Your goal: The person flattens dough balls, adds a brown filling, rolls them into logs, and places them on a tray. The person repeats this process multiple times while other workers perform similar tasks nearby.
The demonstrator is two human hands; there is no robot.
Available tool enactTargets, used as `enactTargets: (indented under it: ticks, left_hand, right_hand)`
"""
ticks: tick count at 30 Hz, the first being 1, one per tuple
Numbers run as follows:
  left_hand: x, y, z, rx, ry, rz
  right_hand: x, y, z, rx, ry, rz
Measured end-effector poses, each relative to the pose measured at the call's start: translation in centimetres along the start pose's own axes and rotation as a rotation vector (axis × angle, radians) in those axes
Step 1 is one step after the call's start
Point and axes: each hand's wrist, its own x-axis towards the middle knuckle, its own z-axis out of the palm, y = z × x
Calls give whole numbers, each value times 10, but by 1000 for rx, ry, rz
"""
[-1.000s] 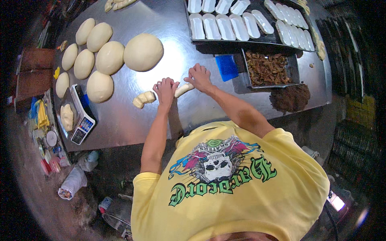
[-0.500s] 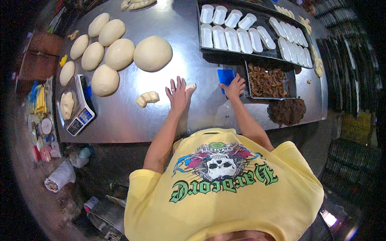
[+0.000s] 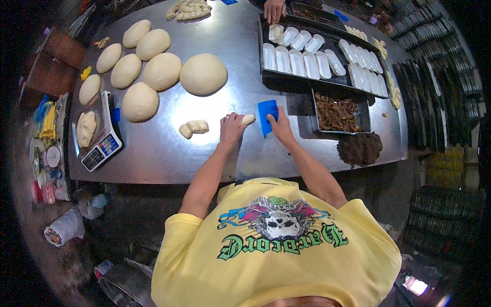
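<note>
My left hand (image 3: 232,126) is closed around a short roll of pale dough (image 3: 248,119), whose end pokes out past the fingers on the right. In my right hand (image 3: 281,126) is a blue dough scraper (image 3: 266,115), tilted up just right of that dough and apart from it. To the left of my left hand lies a small lumpy strip of dough (image 3: 194,128) on the metal table (image 3: 169,156). Large smooth dough balls (image 3: 203,74) rest farther back on the left.
A digital scale (image 3: 105,146) with dough on it stands at left. On the right are a black tray (image 3: 307,83) of white paper liners, a metal pan (image 3: 341,132) of brown filling and a dark crumbly heap (image 3: 359,149). Another person's hand (image 3: 274,10) reaches over the tray.
My right hand has lifted the scraper off the table and brought it left, nearer the dough. My left fingers have closed on the dough roll. Another person's hand has appeared at the tray.
</note>
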Motion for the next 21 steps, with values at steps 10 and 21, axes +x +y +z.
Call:
enactTargets:
  ticks: [10,21]
  left_hand:
    - [-17,-53,15,-492,91,-88]
    - [-47,-22,-23,-665,194,-253]
  right_hand:
    - [-13,-64,55,-243,12,-87]
    - [-39,-87,89,-298,-270,1]
